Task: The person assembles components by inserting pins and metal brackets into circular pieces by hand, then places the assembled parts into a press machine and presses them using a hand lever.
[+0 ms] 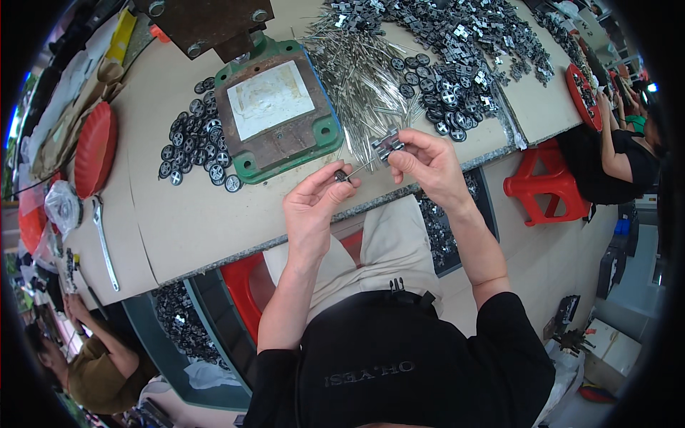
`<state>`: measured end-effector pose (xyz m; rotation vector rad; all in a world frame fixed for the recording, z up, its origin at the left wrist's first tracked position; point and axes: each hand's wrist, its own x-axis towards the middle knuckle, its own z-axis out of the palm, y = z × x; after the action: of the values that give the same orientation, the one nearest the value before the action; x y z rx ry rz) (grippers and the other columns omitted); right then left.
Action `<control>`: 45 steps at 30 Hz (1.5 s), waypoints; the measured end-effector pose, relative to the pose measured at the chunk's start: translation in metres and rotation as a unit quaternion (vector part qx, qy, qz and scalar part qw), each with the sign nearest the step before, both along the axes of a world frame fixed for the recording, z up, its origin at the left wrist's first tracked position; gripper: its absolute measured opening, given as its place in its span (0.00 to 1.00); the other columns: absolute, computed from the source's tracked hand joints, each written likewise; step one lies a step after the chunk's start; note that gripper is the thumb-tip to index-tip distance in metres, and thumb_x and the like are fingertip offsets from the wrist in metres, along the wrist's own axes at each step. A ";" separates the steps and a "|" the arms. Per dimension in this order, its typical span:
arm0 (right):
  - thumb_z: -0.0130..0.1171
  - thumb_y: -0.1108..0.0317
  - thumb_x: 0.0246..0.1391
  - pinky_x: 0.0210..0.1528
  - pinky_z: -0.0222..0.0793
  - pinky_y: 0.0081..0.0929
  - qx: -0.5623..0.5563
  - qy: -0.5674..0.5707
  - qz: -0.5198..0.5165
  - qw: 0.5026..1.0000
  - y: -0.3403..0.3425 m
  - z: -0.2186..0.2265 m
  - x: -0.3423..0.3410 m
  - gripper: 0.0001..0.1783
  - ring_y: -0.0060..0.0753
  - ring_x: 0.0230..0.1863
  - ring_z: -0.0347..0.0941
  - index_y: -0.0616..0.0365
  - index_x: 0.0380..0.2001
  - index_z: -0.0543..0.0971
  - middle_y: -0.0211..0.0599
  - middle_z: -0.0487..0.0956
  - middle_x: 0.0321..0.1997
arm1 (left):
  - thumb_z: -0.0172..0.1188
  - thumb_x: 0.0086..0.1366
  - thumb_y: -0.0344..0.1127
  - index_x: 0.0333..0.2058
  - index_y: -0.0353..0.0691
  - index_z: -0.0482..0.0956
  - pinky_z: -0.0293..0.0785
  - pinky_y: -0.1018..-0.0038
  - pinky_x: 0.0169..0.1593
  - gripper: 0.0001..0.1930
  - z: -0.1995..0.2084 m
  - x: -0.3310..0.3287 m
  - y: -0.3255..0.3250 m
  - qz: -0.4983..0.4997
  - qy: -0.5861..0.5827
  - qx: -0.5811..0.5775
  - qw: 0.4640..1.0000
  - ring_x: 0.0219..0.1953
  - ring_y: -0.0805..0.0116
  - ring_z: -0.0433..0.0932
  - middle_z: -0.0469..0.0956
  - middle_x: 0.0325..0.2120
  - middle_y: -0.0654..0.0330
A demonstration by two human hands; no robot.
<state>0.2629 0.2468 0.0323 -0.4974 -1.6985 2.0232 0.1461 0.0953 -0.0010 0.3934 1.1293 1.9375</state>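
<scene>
Left hand (312, 207) here, fingers pinching a small black wheel (342, 175), a thin metal rod (362, 168) slanting from it towards the grey plastic part (386, 145) gripped in the right hand's (433, 170) fingers! All above the counter (178, 232) near its front edge, loose rods (357, 82) heaped beyond, green press base (285, 162) to the left.

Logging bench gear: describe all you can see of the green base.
The green base looks like painted metal, with corner holes and a blue right edge. Its brown, stained top bears a pale sheet. It sits on the table, slightly turned, between wheels and rods; a dark block partly hides its far end. The left hand isn't touching.
</scene>
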 end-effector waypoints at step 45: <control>0.61 0.76 0.43 0.27 0.63 0.12 0.222 -0.087 -0.008 0.971 -0.017 0.002 -0.013 0.16 0.14 0.28 0.67 0.67 0.39 0.76 0.31 0.73 0.34 | 0.54 0.59 0.23 0.45 0.30 0.71 0.74 0.71 0.46 0.15 -0.009 0.000 0.008 -0.018 -0.097 0.037 0.994 0.40 0.67 0.76 0.76 0.39 0.51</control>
<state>0.2500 0.2298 0.0344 -0.5389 -2.1637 1.5507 0.1465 0.1029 -0.0105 0.2560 0.9213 1.9431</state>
